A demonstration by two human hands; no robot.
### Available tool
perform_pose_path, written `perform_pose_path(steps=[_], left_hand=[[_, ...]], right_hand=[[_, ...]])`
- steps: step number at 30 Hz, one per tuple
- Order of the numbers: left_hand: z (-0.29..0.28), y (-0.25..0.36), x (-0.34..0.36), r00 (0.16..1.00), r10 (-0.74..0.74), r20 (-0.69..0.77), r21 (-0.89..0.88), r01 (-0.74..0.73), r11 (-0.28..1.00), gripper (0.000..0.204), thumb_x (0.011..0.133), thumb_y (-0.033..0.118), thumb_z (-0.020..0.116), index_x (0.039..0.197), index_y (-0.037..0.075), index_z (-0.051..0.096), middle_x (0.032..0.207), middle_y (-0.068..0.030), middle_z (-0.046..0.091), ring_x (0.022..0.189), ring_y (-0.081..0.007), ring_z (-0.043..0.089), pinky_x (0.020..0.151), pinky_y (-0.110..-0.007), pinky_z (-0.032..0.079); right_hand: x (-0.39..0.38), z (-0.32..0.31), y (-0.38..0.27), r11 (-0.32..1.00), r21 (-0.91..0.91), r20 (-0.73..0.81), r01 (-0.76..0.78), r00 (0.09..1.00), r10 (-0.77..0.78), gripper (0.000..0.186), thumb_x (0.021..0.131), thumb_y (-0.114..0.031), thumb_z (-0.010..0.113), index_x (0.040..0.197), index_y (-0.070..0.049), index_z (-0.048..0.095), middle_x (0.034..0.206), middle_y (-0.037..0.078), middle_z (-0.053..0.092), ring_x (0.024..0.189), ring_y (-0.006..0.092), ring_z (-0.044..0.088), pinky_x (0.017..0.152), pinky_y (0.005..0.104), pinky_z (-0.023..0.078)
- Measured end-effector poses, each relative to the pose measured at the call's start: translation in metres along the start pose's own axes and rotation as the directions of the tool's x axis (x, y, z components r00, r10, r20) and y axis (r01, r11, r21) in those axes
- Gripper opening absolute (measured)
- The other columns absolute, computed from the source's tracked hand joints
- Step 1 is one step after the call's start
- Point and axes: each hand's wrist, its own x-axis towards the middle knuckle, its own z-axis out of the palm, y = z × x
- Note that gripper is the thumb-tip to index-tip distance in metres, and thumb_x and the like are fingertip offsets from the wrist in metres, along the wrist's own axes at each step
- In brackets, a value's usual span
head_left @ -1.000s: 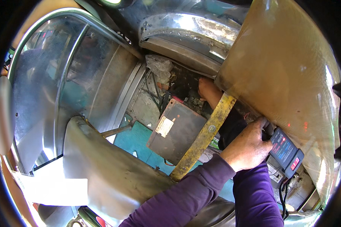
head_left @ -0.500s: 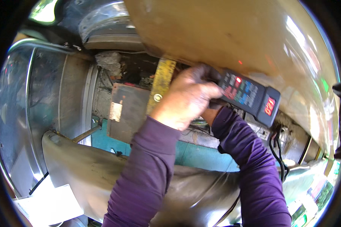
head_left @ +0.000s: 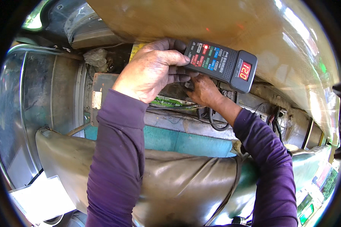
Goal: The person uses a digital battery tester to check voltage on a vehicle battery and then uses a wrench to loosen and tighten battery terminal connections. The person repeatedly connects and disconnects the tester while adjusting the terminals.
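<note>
My left hand (head_left: 151, 68) grips one end of a black battery tester (head_left: 219, 64), thumb on its face and dark-smudged fingers behind. A red light and a lit red digit display show on the tester. Below it, my right hand (head_left: 206, 90) reaches into the compartment with fingers curled over a battery (head_left: 174, 89) that carries a green label. What those fingers pinch is small and partly hidden by the tester and my left hand. Beside the right wrist, a thick black cable (head_left: 215, 125) bends down along the battery's edge.
A brown padded seat panel (head_left: 185, 185) lies across the near side, and a large tan panel (head_left: 159, 22) rises behind. Left of the battery stand a grey metal box (head_left: 102, 89) and crumpled clear plastic (head_left: 95, 57). White sheets (head_left: 45, 198) lie at lower left.
My left hand and the tester have moved left and up, and the display's reading differs. My right hand, earlier mostly behind the left, now shows over the battery.
</note>
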Motion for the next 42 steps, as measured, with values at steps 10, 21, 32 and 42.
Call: perform_pose_path(steps=[10,21,32,42], left_hand=[[0.0,-0.002,0.0,0.999,0.03,-0.019,0.028,-0.03,0.999,0.032,0.093,0.01,0.06,0.123,-0.001,0.058,0.117,-0.0105,0.069,0.106,-0.0226,0.067,0.094,-0.043,0.053],[-0.005,0.001,0.001,0.999,0.037,-0.03,0.083,-0.034,0.996,0.044,0.091,0.014,0.063,0.132,0.001,0.055,0.121,-0.0096,0.067,0.106,-0.0219,0.066,0.096,-0.044,0.051],[-0.025,0.017,-0.002,0.998,-0.001,0.062,-0.117,0.009,0.993,0.035,0.097,0.015,0.056,0.129,0.003,0.058,0.125,-0.0151,0.068,0.108,-0.03,0.07,0.089,-0.046,0.057],[-0.011,0.012,-0.002,1.0,0.007,0.016,-0.158,-0.004,0.987,0.04,0.092,0.012,0.055,0.13,-0.001,0.053,0.117,-0.0174,0.069,0.1,-0.0303,0.071,0.091,-0.045,0.056]], right_hand=[[0.007,-0.031,0.021,0.881,-0.463,-0.144,0.095,0.973,-0.181,0.049,0.08,-0.036,0.07,0.121,-0.008,0.066,0.114,0.017,0.067,0.109,0.0356,0.063,0.097,0.0491,0.049],[0.066,0.003,0.024,0.974,-0.221,-0.178,-0.059,0.984,0.019,0.041,0.091,-0.029,0.058,0.127,-0.011,0.066,0.123,0.017,0.067,0.115,0.0377,0.062,0.098,0.0527,0.048],[0.152,0.068,0.017,0.915,0.098,0.013,-0.392,0.92,0.392,0.043,0.095,-0.031,0.052,0.131,-0.011,0.066,0.135,0.019,0.063,0.128,0.035,0.059,0.106,0.048,0.048],[0.154,0.084,-0.001,0.983,-0.014,-0.191,-0.182,0.966,0.177,0.046,0.091,-0.032,0.058,0.129,-0.007,0.065,0.126,0.02,0.062,0.118,0.0359,0.059,0.098,0.0496,0.047]])
